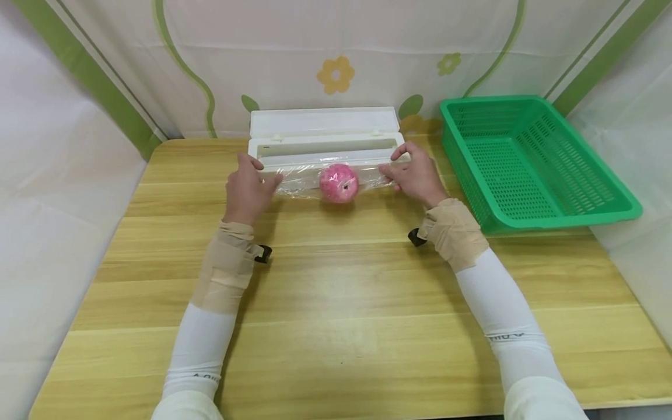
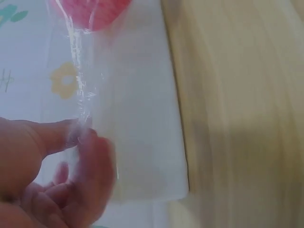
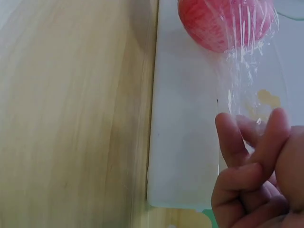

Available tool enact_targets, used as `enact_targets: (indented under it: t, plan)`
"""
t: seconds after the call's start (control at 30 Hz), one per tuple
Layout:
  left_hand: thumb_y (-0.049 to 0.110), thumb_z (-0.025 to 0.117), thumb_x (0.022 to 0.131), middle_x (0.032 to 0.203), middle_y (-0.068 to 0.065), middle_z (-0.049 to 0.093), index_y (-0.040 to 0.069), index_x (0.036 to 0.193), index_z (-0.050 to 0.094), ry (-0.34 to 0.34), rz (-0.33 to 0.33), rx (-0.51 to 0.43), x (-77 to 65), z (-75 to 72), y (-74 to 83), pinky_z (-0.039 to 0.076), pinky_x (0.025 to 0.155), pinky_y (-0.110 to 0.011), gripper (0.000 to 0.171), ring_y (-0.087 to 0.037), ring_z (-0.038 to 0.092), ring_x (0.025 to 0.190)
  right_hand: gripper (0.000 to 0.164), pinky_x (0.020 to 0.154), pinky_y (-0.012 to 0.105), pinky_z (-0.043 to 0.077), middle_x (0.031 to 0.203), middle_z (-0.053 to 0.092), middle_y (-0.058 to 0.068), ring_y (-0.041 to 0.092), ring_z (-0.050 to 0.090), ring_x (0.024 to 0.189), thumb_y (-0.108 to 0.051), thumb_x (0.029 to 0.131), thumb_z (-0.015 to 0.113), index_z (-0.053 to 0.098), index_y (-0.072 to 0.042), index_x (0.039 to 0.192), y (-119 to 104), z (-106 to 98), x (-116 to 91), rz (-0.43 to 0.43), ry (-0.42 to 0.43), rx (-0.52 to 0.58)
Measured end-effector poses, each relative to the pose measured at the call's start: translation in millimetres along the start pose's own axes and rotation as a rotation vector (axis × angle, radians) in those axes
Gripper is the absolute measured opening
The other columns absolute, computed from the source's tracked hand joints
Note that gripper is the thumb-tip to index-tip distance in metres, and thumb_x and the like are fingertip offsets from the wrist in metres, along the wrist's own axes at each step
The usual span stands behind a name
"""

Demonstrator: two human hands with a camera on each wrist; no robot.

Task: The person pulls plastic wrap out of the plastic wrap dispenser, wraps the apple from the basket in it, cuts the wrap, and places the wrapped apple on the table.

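Note:
A pink-red apple (image 1: 339,184) is held up in a stretched sheet of cling film (image 1: 296,181), in front of a white cling film dispenser (image 1: 328,140) with its lid raised. My left hand (image 1: 248,189) pinches the film's left end between thumb and finger; in the left wrist view the film (image 2: 81,80) is drawn into a narrow band there. On the other side my right hand (image 1: 417,175) pinches the right end. Creased film covers part of the apple (image 3: 213,23) in the right wrist view. A white roll (image 1: 325,157) shows inside the dispenser.
A green plastic basket (image 1: 546,223) with slotted walls stands at the back right. The wooden table (image 1: 336,326) reaches back to a flowered curtain (image 1: 294,76). Black wrist mounts (image 1: 417,237) stick out inward from both forearms.

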State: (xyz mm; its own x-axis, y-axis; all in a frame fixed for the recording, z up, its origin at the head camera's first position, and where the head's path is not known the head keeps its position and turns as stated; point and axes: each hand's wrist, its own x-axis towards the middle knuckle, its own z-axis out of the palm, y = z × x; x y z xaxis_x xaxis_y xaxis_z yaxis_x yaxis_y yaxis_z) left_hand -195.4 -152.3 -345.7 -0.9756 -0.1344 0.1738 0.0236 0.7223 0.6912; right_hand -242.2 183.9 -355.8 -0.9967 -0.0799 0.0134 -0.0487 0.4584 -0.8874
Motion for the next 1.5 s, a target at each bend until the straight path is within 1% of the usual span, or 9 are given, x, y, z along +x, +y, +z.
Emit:
enact_targets:
  t: [0.13,0.37,0.53,0.67,0.87,1.03,1.17,1.27,1.5]
  plan:
    - [0.029,0.06,0.094,0.084,-0.011,0.06,0.011,0.113,0.036,-0.097,0.028,-0.143,0.2,-3.3,-2.3,0.048,0.061,-0.04,0.035,-0.028,0.061,0.069,0.036,0.047,0.028,0.039,0.082,0.066,0.008,0.038,0.057,0.063,-0.029,0.085,0.071,0.045,-0.016,0.106,1,-4,1,-0.056,-0.041,0.009]
    - [0.02,0.051,0.099,0.085,-0.02,0.05,0.011,0.11,0.041,-0.271,0.007,-0.484,6.2,-7.7,-9.2,0.049,0.064,-0.05,0.017,-0.039,0.055,0.071,0.025,0.055,0.034,0.043,0.084,0.062,0.021,0.023,0.047,0.056,-0.019,0.092,0.063,0.049,-0.007,0.108,5,-10,3,-0.159,-0.157,0.191]
    - [0.017,0.049,0.099,0.09,-0.018,0.047,0.009,0.117,0.043,-0.339,-0.036,-0.625,9.2,-13.5,-12.1,0.05,0.074,-0.047,0.02,-0.035,0.055,0.08,0.016,0.06,0.03,0.044,0.091,0.061,0.022,0.023,0.046,0.063,-0.011,0.096,0.055,0.051,-0.002,0.109,8,-15,2,-0.146,-0.199,0.286]
    - [0.012,0.045,0.101,0.096,-0.019,0.048,0.004,0.117,0.051,-0.392,-0.056,-0.657,9.4,-16.8,-13.2,0.047,0.082,-0.045,0.019,-0.034,0.056,0.086,0.015,0.061,0.028,0.043,0.099,0.06,0.016,0.016,0.045,0.064,-0.009,0.099,0.048,0.061,-0.002,0.103,7,-16,2,-0.113,-0.188,0.246]
    - [0.012,0.049,0.098,0.118,-0.014,0.053,0.002,0.117,0.059,-0.482,-0.06,-0.567,9.7,-19.7,-18.4,0.047,0.086,-0.039,0.024,-0.037,0.055,0.103,0.033,0.057,0.03,0.042,0.11,0.06,0.008,0.019,0.046,0.068,-0.002,0.094,0.037,0.067,-0.008,0.106,8,-19,-2,-0.085,-0.206,0.157]
    - [0.002,0.059,0.089,0.122,-0.005,0.052,0.01,0.122,0.058,-0.539,0.101,-0.374,11.0,-24.5,-29.1,0.046,0.086,-0.035,0.035,-0.026,0.053,0.108,0.047,0.067,0.033,0.045,0.114,0.06,0.002,0.021,0.05,0.087,0.011,0.081,0.046,0.065,-0.013,0.116,18,-23,-4,-0.244,-0.281,0.01]
    - [-0.012,0.055,0.083,0.122,0.001,0.053,0.013,0.123,0.058,-0.502,0.276,-0.233,13.7,-24.8,-36.0,0.043,0.087,-0.034,0.047,-0.018,0.049,0.11,0.06,0.07,0.034,0.048,0.114,0.06,-0.006,0.017,0.052,0.095,0.016,0.074,0.051,0.063,-0.02,0.121,29,-24,-3,-0.426,-0.287,-0.139]
    - [-0.013,0.055,0.082,0.12,0.001,0.056,0.013,0.12,0.06,-0.44,0.379,-0.144,16.1,-21.8,-38.8,0.043,0.087,-0.034,0.046,-0.017,0.05,0.109,0.061,0.069,0.031,0.049,0.115,0.06,-0.011,0.012,0.054,0.095,0.015,0.077,0.054,0.062,-0.024,0.123,35,-23,-1,-0.509,-0.258,-0.225]
    - [-0.002,0.069,0.082,0.109,0.001,0.062,0.013,0.113,0.065,-0.31,0.514,-0.008,17.8,-16.4,-38.6,0.044,0.084,-0.038,0.035,-0.016,0.054,0.101,0.045,0.074,0.033,0.049,0.11,0.062,-0.016,0.007,0.058,0.09,0.005,0.084,0.064,0.066,-0.026,0.116,40,-18,0,-0.621,-0.136,-0.312]
